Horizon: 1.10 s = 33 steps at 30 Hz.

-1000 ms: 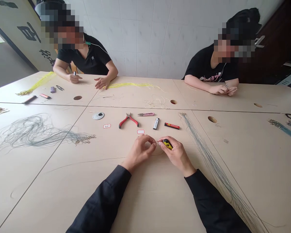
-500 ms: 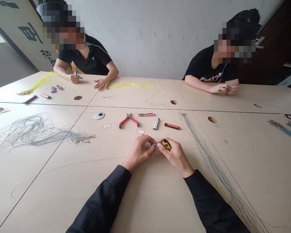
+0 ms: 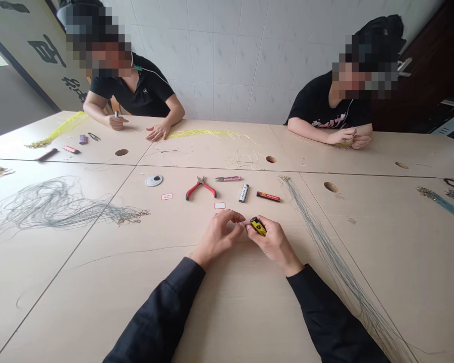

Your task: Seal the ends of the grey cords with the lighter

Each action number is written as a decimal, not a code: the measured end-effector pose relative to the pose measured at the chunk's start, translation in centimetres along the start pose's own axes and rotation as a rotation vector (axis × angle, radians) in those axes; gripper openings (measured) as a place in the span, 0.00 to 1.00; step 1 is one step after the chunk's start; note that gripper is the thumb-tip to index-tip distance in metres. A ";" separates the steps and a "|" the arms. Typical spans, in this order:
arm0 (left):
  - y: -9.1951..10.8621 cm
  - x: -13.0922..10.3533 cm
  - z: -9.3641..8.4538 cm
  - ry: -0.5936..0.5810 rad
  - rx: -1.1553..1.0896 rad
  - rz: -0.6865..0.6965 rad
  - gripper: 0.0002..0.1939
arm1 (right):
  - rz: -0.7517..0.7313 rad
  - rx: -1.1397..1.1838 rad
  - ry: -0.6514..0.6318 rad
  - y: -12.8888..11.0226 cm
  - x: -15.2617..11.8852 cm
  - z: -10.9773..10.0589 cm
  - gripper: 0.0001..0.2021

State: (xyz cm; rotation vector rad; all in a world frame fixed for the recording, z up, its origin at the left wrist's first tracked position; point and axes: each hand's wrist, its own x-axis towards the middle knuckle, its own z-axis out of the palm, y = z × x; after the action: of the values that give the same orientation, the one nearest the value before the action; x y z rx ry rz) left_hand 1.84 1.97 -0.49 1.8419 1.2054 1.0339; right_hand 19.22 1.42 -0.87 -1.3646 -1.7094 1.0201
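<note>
My left hand (image 3: 220,233) is closed in a pinch at the middle of the table, its fingertips meeting those of my right hand (image 3: 275,241). Between them is the end of a thin cord, too small to see clearly. The cord (image 3: 136,252) trails left across the tabletop from under my left wrist. A yellow and black lighter (image 3: 258,226) sits in my right hand, held against the palm while thumb and forefinger pinch. Just beyond my hands lie red-handled pliers (image 3: 201,187), pink thread snips (image 3: 229,178), a white lighter (image 3: 243,193) and a red lighter (image 3: 268,196).
Bundles of grey-blue cords lie left (image 3: 60,209) and right (image 3: 325,242) of my arms. Small labels (image 3: 220,205) and a round metal disc (image 3: 154,180) are ahead. Across the table (image 3: 227,312), two people work with yellow cords (image 3: 204,133). Holes (image 3: 331,187) pierce the tabletop.
My hands stay almost in place, with a tiny shift of the fingertips and the lighter. The person at the far right has moved their hands slightly, and yellow cord now shows there.
</note>
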 end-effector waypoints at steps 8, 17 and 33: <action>0.0 0.1 0.0 -0.030 -0.036 -0.006 0.05 | 0.013 -0.033 -0.024 0.2 0.0 0.1 0.09; 0.1 0.0 0.1 -0.066 0.010 0.006 0.07 | -0.010 -0.062 -0.046 0.4 -0.1 0.1 0.10; 0.0 0.0 0.1 -0.078 0.047 0.052 0.07 | -0.007 -0.095 -0.028 -0.3 -0.2 0.2 0.11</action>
State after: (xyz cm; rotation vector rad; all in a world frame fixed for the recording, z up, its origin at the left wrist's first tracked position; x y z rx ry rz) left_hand 1.95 1.93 -0.58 1.9407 1.1506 0.9603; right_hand 18.97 1.18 -0.74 -1.4092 -1.8023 0.9685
